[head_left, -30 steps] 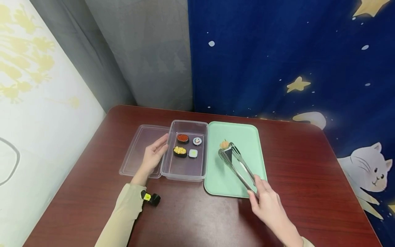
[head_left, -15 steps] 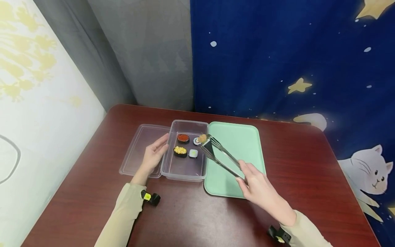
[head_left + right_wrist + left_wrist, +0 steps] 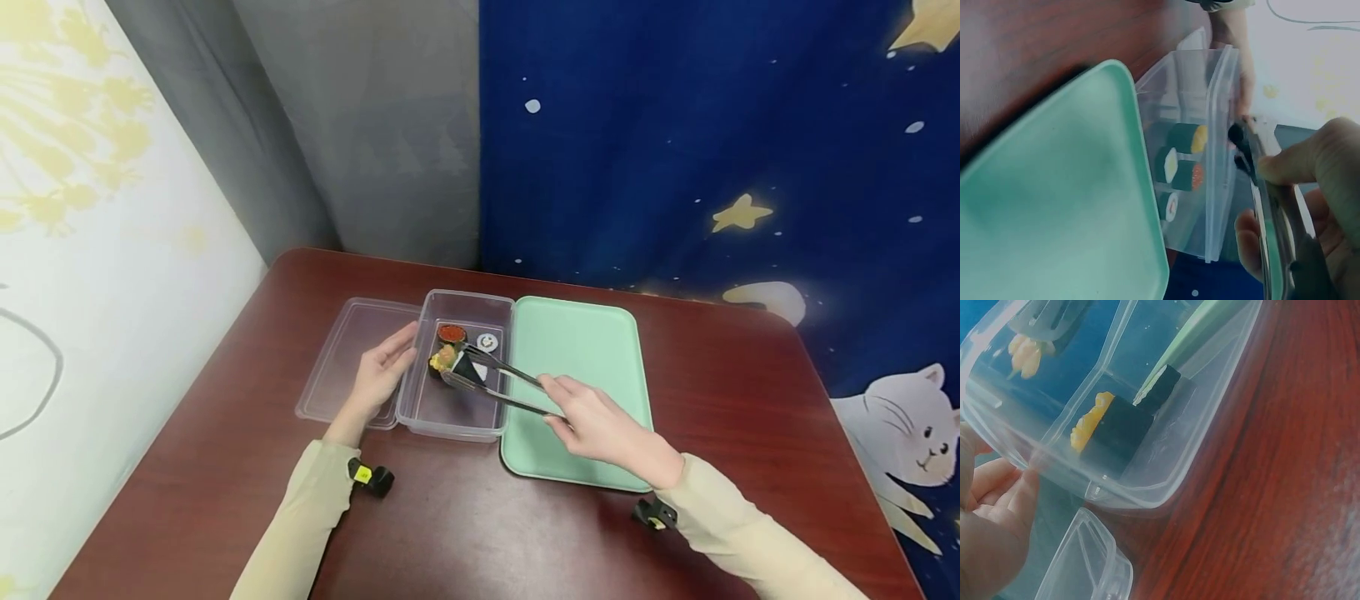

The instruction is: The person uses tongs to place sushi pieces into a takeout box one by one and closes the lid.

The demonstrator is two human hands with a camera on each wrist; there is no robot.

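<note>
My right hand (image 3: 600, 421) holds metal tongs (image 3: 517, 403) over the clear plastic box (image 3: 457, 431). Pinched in their tips is a toy rice ball (image 3: 469, 370) with a dark wrap and a knobbly orange topping (image 3: 1025, 356). Beneath it lie toy sushi: a red roe piece (image 3: 452, 333), a round roll (image 3: 487, 342), a yellow corn-topped piece (image 3: 1119, 428) and a pale square roll (image 3: 1170, 165). In the head view the rice ball partly covers the corn piece and the square roll. Outstretched fingers of my left hand (image 3: 377, 379) touch the box's left wall.
A light green tray (image 3: 577, 333) stands against the box's right side. To the left lies a clear lid (image 3: 341, 358), partly behind my left hand. Everything rests on a dark red wooden table (image 3: 450, 517), with curtains behind its far edge.
My right hand has carried the rice ball in the tongs from above the green tray leftward to over the box. The left hand stays at the box wall.
</note>
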